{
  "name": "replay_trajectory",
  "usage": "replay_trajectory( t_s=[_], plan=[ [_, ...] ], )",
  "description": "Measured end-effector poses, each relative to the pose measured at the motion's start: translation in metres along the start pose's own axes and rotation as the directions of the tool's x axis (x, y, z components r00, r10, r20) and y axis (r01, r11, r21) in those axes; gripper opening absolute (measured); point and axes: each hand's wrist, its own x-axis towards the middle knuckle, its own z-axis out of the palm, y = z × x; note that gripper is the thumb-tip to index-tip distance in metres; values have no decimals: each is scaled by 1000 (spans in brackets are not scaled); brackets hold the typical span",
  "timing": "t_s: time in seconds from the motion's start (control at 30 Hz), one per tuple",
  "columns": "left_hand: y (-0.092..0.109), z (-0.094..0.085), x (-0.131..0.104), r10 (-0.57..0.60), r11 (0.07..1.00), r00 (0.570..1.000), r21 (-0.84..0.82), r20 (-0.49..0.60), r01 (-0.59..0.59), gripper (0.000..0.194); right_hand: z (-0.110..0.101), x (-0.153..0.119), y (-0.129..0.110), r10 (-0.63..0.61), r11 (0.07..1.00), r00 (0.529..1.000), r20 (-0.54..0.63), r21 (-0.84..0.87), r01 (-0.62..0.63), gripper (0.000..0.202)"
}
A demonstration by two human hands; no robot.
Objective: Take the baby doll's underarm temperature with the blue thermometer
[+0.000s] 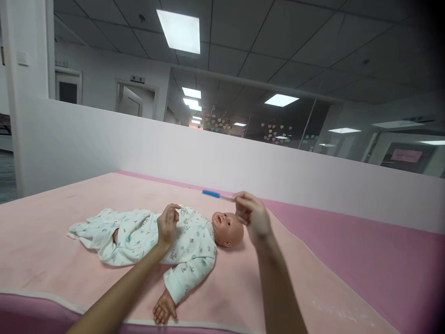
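Blue-ended stick [211, 193] is clamped in the fingers of the right hand [253, 215], raised near the doll [200, 239]. The left hand [167, 227], fingers curled, is at the doll's chest; whether it grips, I cannot tell. The doll lies face-up on a pink mat [52, 222], one arm reaching the near edge.

"What is the right hand [253, 215] doing?"

"It is pinching a slim stick [211, 193] by its thin end, while the blue end is pointing left, near the head of a doll [227, 230]."

"And the left hand [168, 225]?"

"It is curling over the doll's body; whether it is touching the printed outfit [135, 234], I'm not managing to tell."

"How is the doll lying?"

"It is lying on its back on a pink mat [52, 241], one arm stretching toward the near edge."

"Beyond that?"

"A white partition [156, 148] is running behind the mat, and a ceiling light [181, 31] is glowing."
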Motion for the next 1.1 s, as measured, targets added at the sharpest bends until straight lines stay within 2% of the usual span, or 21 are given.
replay_trajectory(
  t_s=[0.07,0.1,0.13,0.2,0.33,0.4,0.47,0.53,0.6,0.63,0.67,0.7,0.77,0.87,0.93,1.0,1.1],
  plan=[
    [-3,1,4,-60,997,998,-53,-31,58,38,-10,11,-12,55,998,965,258,-7,-55,13],
    [-5,1,5,-86,994,996,-67,-40,83,38,-12,15,-15,70,995,939,338,-87,-43,13],
    [-7,1,6,-107,992,993,-73,-47,104,37,-11,17,-15,71,983,927,368,-183,-2,14],
    [-10,1,7,-135,989,989,-65,-52,132,38,-8,21,-13,39,942,936,349,-324,81,17],
    [-12,2,8,-153,988,986,-20,-59,152,40,0,22,-6,-36,933,956,291,-333,137,23],
    [-11,2,8,-156,988,987,11,-41,157,41,1,15,-6,-100,892,968,231,-411,190,24],
    [-8,1,8,-153,986,988,64,-17,154,42,-4,1,-6,-144,860,967,209,-458,227,25],
    [-4,-1,8,-124,982,992,142,7,122,41,-16,-19,-3,-145,885,968,205,-410,220,27],
    [1,-1,7,-50,970,997,242,62,34,37,-33,-41,11,-144,888,983,111,-425,178,34],
    [3,-1,6,0,957,994,290,108,-31,35,-41,-52,23,-140,847,988,73,-509,157,34],
    [6,0,6,51,938,985,330,166,-104,33,-49,-63,37,-140,763,989,40,-632,134,33],
    [8,2,5,97,916,967,358,236,-179,32,-56,-72,53,-139,642,990,20,-759,106,34],
    [10,9,4,160,867,909,385,384,-315,29,-65,-90,88,-142,387,990,-12,-921,45,32],
    [6,20,4,153,794,812,419,564,-441,27,-72,-110,127,-74,137,997,-8,-991,2,27],
    [1,27,5,107,749,762,452,639,-484,27,-74,-117,140,-4,47,1000,21,-999,21,23],
    [-4,32,7,77,723,721,459,689,-516,25,-72,-116,142,63,10,998,28,-1000,27,17],
    [-8,34,7,93,730,689,421,719,-538,19,-58,-96,133,40,67,998,45,-997,42,9]
  ],
)
